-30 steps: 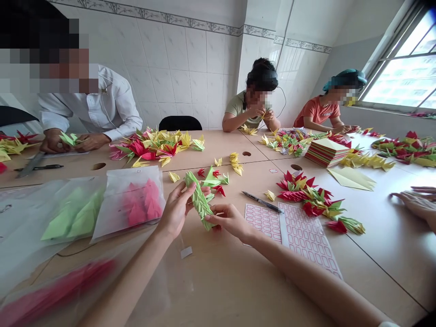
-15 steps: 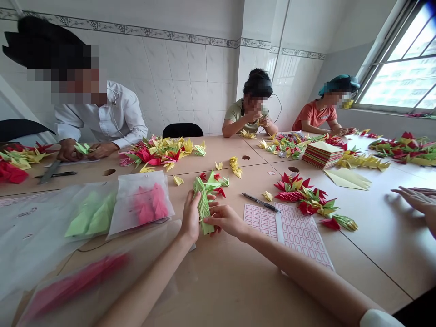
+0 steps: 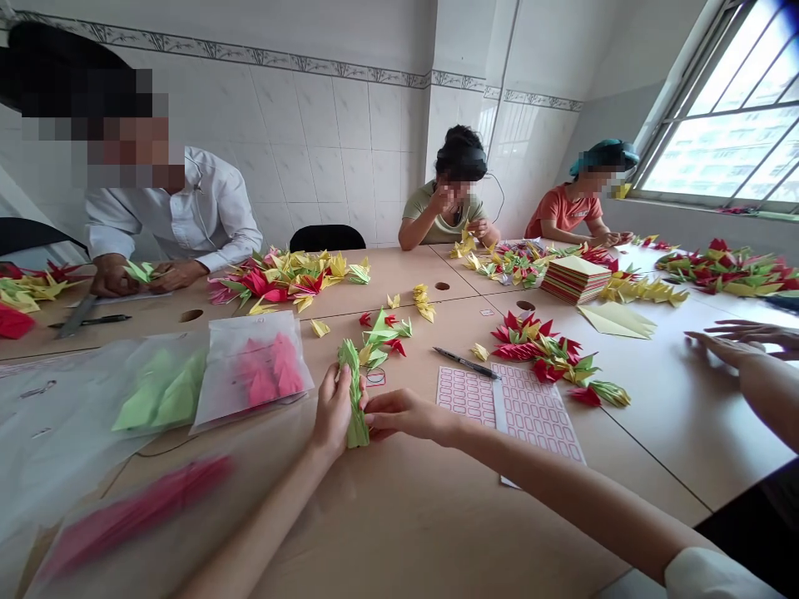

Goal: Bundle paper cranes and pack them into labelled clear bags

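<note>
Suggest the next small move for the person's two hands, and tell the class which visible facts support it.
Probably the right hand should gently press the lower end of the green stack together: the left hand grips the stack from the other side, steadying it, and the right fingertips are beside that lower end.

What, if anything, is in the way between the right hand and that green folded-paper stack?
Nothing visible: the right hand is right at the lower right edge of the green folded-paper stack, which the left hand grips from the left. The green and red origami pieces lie beyond.
</note>
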{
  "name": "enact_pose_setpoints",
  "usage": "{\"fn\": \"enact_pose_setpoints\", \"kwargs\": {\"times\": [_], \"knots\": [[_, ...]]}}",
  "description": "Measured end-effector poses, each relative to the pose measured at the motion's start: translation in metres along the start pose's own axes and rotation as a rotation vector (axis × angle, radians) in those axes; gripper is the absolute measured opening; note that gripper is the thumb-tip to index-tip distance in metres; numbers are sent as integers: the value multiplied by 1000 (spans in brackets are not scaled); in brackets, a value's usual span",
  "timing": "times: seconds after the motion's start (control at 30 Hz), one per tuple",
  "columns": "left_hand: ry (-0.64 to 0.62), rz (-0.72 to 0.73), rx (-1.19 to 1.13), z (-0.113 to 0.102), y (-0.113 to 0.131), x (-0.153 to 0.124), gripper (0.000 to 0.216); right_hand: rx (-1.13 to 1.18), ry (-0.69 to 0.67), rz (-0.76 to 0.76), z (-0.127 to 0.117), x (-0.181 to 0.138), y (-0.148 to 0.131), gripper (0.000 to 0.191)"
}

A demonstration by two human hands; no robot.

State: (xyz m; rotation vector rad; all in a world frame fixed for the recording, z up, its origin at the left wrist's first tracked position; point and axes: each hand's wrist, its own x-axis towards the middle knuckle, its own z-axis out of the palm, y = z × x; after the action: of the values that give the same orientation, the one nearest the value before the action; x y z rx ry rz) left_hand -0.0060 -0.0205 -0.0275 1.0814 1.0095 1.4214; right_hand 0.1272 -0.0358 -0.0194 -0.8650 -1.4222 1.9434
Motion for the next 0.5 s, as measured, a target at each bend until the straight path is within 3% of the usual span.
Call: {"fn": "enact_pose_setpoints", "kwargs": {"times": [0.07,0.17,0.23,0.33,0.4,0.5], "knots": [[-39,-28,3,-3,1,1,28,63,-57,26,-5,-6,-5,38],[-83,-47,11,-5,2,9,29,25,-18,40,-15,-3,-10,38],[-127,-71,24,-6,3,17,29,-169,94,-18,-23,4,-12,28],[-243,-157,52,-10,6,27,27,-464,336,-244,-37,19,-20,19],[-332,-231,71,-12,7,30,25,-548,388,-434,-46,28,-27,44],[-438,-336,90,-16,6,29,25,-606,204,-611,-57,39,-36,71]]}}
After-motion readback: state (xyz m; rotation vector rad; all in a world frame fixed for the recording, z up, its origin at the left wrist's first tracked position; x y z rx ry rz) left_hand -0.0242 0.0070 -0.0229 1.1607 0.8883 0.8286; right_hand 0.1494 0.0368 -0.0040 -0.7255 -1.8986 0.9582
